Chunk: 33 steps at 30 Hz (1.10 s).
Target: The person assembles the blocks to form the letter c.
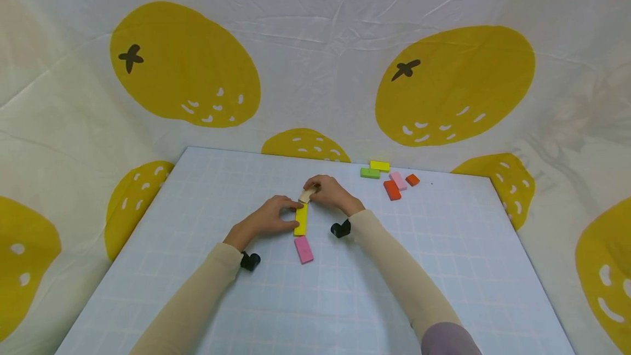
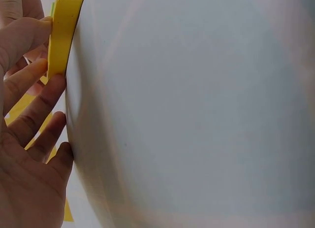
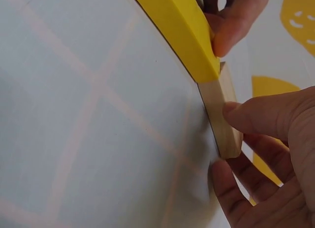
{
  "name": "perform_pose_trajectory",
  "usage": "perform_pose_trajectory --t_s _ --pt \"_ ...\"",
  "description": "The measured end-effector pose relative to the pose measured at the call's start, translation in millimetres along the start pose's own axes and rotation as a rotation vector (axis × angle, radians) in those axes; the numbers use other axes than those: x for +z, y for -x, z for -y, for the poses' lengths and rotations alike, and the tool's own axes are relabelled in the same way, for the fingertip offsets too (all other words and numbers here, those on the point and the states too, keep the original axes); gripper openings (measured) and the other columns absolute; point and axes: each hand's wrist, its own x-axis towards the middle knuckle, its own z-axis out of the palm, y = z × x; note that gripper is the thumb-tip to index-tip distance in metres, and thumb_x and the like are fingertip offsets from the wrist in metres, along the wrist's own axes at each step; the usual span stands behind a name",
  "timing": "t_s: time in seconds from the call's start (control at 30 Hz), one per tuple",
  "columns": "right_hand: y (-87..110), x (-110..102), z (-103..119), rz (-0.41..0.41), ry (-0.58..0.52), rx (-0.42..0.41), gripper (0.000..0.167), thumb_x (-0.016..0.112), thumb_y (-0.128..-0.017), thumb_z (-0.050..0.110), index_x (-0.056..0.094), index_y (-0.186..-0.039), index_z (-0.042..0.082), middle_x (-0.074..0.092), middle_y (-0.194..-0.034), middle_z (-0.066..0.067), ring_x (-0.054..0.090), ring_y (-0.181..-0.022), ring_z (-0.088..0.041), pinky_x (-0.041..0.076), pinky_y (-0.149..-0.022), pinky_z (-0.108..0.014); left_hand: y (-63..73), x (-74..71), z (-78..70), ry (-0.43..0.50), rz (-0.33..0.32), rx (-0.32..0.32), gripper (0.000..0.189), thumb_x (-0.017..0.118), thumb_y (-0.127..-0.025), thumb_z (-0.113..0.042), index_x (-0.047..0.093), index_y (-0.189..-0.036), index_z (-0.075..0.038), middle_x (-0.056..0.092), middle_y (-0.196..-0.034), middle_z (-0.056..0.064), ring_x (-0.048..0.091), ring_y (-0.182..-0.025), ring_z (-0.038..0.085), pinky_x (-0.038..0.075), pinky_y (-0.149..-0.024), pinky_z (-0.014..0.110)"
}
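A yellow block (image 1: pixel 300 222) lies lengthwise on the table, and my left hand (image 1: pixel 266 217) holds it with thumb and fingertips from the left side. Against its far end sits a plain wooden block (image 1: pixel 305 196), slightly angled. My right hand (image 1: pixel 331 193) pinches that wooden block; the right wrist view shows the thumb on the face of the wooden block (image 3: pixel 221 122) and fingers behind it. There, the two blocks touch end to end. Close to the yellow block's near end lies a pink block (image 1: pixel 303 250), tilted a little.
Toward the back right of the table (image 1: pixel 434 267) lie more blocks: a yellow one (image 1: pixel 379 166), a green one (image 1: pixel 370 173), a pink one (image 1: pixel 398 181), a red one (image 1: pixel 392 190) and a small orange-red one (image 1: pixel 412 179). A fruit-patterned cloth (image 1: pixel 315 70) hangs behind the table.
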Motion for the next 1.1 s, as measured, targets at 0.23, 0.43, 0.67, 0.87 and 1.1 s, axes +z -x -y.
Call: perform_pose_trajectory --t_s 0.23,0.43,0.67,0.87,1.1 --pt "0.4 -0.9 -2.1 0.003 -0.002 0.008 0.026 0.072 -0.092 0.005 0.073 -0.118 0.007 0.069 -0.129 -0.012 0.06 -0.115 -0.027 0.053 -0.1 -0.038 0.4 -1.1 -4.0 0.005 0.011 0.004 0.047 0.076 -0.092 -0.034 0.068 -0.136 -0.02 0.065 -0.132 0.004 0.054 -0.126 0.026 0.045 -0.112 0.051" --pt "0.8 -2.9 -4.2 0.004 0.018 -0.029 0.033 0.071 -0.092 0.006 0.071 -0.125 0.006 0.064 -0.138 -0.014 0.06 -0.12 -0.031 0.052 -0.104 -0.042 0.4 -1.4 -3.2 -0.004 0.007 0.018 0.048 0.077 -0.092 -0.034 0.068 -0.136 -0.019 0.066 -0.128 0.003 0.055 -0.121 0.024 0.046 -0.109 0.05" --pt "4.2 -13.2 -13.3 -0.011 0.092 0.011 0.046 0.068 -0.096 0.016 0.061 -0.141 0.011 0.054 -0.149 -0.011 0.055 -0.129 -0.031 0.046 -0.113 -0.046 0.6 -0.6 -0.9 -0.009 0.005 0.027 0.048 0.076 -0.092 -0.034 0.068 -0.136 -0.018 0.067 -0.128 0.003 0.056 -0.118 0.024 0.048 -0.107 0.049" --pt "11.4 -31.5 -22.4 -0.023 0.095 0.074 0.059 0.072 -0.096 0.026 0.052 -0.149 0.013 0.047 -0.156 -0.011 0.045 -0.142 -0.032 0.039 -0.119 -0.049 1.0 -0.2 -0.7 -0.02 0.009 0.01 0.049 0.076 -0.092 -0.035 0.066 -0.138 -0.02 0.066 -0.132 0.005 0.055 -0.124 0.026 0.047 -0.11 0.051" --pt "19.3 -49.8 -37.5 -0.07 0.106 0.131 0.063 0.074 -0.095 0.029 0.05 -0.151 0.011 0.044 -0.159 -0.013 0.039 -0.147 -0.034 0.034 -0.121 -0.054 1.8 0.2 -3.6 -0.017 0.01 -0.022 0.05 0.076 -0.092 -0.035 0.066 -0.139 -0.022 0.065 -0.132 0.004 0.055 -0.124 0.026 0.046 -0.111 0.051"
